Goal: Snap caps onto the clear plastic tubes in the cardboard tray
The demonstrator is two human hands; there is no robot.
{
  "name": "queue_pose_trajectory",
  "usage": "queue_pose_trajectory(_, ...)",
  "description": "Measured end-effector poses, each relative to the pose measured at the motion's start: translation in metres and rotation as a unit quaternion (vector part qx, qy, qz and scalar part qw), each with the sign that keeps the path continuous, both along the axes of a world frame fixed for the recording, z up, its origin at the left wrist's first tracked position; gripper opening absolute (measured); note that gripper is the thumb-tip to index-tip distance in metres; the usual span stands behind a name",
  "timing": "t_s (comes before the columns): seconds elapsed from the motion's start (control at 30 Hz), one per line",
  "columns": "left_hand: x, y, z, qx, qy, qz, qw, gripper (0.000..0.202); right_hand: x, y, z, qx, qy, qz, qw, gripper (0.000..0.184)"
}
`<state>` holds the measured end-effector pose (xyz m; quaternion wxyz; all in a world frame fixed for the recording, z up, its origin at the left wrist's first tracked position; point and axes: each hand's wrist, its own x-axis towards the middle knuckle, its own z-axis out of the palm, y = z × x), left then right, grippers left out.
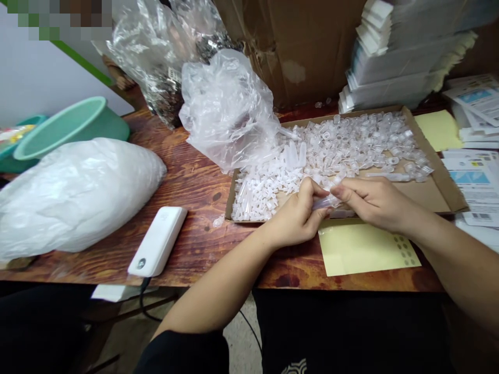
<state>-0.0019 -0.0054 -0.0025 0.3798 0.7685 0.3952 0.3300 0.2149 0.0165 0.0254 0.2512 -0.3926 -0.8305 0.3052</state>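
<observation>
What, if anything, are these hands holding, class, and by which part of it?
A clear plastic tube-like piece: the left hand grips it toward its left end, the right hand pinches toward its right.

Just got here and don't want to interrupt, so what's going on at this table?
Someone's left hand and right hand pinch a clear plastic piece between them; whether it is one part or two is hard to tell. They are at the near edge of a cardboard tray of loose plastic parts, with a yellow sheet on the table just in front.
</observation>
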Motion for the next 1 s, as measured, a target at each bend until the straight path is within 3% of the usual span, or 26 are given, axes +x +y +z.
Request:
queue_pose_trajectory(0.27,0.003,-0.003,-0.005,-0.037,-0.045,-0.012,0.998,0.023,-0.001,-0.001,-0.001,-0.003,-0.015,-0.007,1.000,0.032)
queue_pose_trajectory(0.4,0.004,-0.002,-0.004,-0.007,-0.026,-0.010,1.000,0.022,-0.002,-0.001,-0.002,0.012,-0.005,0.013,1.000,0.026)
queue_pose_trajectory(0.5,0.002,-0.001,-0.003,0.040,0.011,0.011,0.999,0.023,-0.002,-0.001,-0.001,-0.034,-0.024,0.002,0.999,0.030)
queue_pose_trajectory(0.63,0.000,-0.002,-0.002,0.095,0.085,0.041,0.991,0.023,-0.005,-0.003,-0.002,-0.066,0.026,0.009,0.997,0.026)
queue_pose_trajectory(0.8,0.005,-0.004,-0.003,0.137,0.178,0.052,0.973,0.020,-0.016,-0.006,0.000,-0.227,0.129,0.021,0.965,0.060)
queue_pose_trajectory(0.9,0.001,0.000,0.003,0.168,0.159,0.072,0.970,0.022,-0.001,0.002,0.009,-0.197,0.054,0.006,0.979,0.061)
queue_pose_trajectory(1.0,-0.017,0.010,0.015,0.174,0.191,0.153,0.954,0.024,0.042,0.020,0.017,-0.139,-0.081,-0.053,0.986,0.063)
